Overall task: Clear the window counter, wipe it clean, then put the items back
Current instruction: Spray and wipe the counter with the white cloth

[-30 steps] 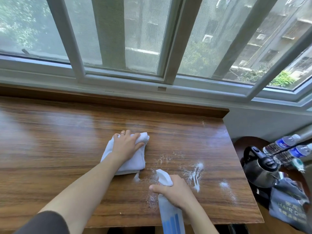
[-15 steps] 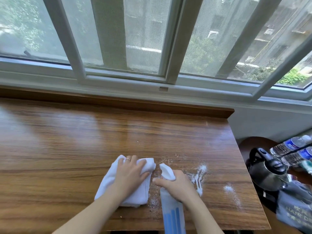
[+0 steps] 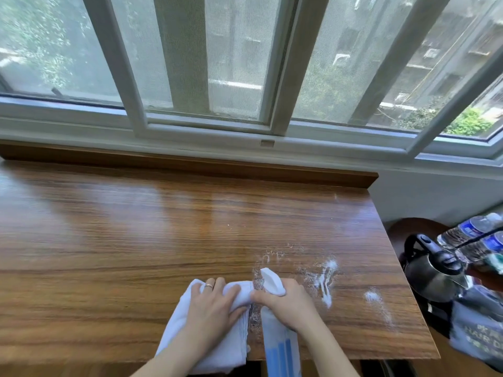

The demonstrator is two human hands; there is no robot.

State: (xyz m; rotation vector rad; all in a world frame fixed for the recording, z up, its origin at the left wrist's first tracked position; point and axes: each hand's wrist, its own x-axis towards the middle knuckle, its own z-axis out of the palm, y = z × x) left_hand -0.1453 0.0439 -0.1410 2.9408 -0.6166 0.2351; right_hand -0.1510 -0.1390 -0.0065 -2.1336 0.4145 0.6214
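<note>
Wiping in hand at the lower centre of the frame.

Nearest, the left hand [image 3: 211, 308] lies flat on the white cloth [image 3: 190, 336], fingers spread and pressing it to the window counter [image 3: 136, 254], likely so the stroke drags evenly. Just beside it, the right hand [image 3: 283, 303] curls round the neck of the spray bottle [image 3: 280, 346], nozzle aimed away, ready to wet more. Beyond, to the right, foam streaks [image 3: 325, 278] wait unwiped. At the right edge, off the counter, sit the kettle [image 3: 432, 270] and 2 water bottles [image 3: 471, 229], probably cleared there.
</note>
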